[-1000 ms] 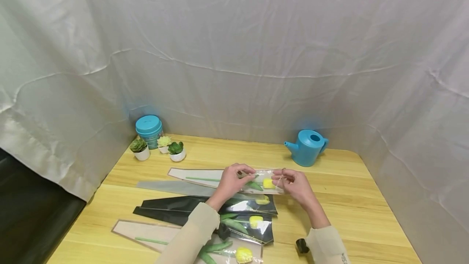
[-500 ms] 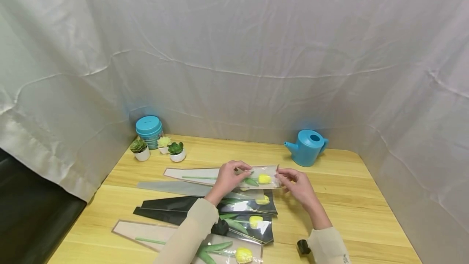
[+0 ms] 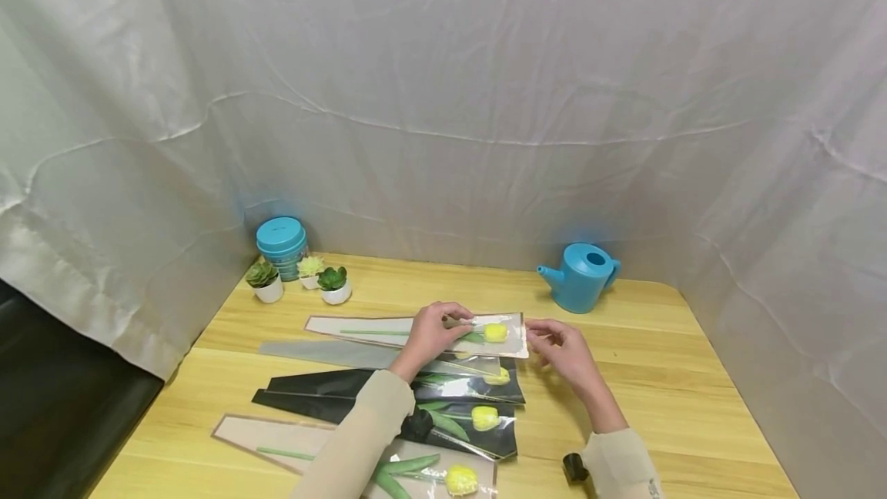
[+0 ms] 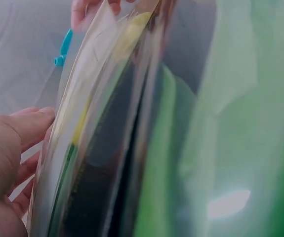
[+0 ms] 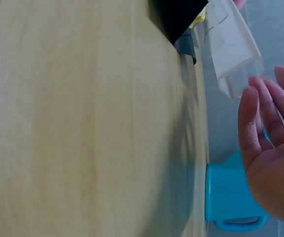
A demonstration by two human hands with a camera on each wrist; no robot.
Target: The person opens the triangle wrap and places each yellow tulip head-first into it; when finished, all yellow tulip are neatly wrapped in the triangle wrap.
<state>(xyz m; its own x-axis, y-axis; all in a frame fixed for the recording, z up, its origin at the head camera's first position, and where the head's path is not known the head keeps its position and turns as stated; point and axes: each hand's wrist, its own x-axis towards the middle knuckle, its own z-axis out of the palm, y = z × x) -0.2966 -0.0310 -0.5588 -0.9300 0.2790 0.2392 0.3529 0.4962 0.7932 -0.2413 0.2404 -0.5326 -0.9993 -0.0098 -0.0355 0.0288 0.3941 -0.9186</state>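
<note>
In the head view my left hand (image 3: 431, 337) pinches the farthest flower sleeve (image 3: 388, 326), a clear wrap with a pale pink border and a yellow tulip (image 3: 495, 333) inside. The left wrist view has the thumb (image 4: 35, 121) along the sleeve's edge. Just off the sleeve's wide right end is my right hand (image 3: 564, 349), its fingers loosely bent and holding nothing. From the right wrist, the fingertips (image 5: 253, 86) appear close by the sleeve's clear end (image 5: 238, 79); whether they graze it is unclear.
Nearer lie a grey sleeve (image 3: 312, 353), black sleeves (image 3: 312, 395) with yellow tulips, and another pink-edged sleeve (image 3: 249, 433). A blue watering can (image 3: 580, 279) stands back right. A blue lidded tin (image 3: 282, 245) and small potted succulents (image 3: 336, 287) stand back left.
The held sleeve has shifted slightly left and lies flatter. My right hand, which was pinching its wide end, has let go. The left hand has moved slightly left with the sleeve.
</note>
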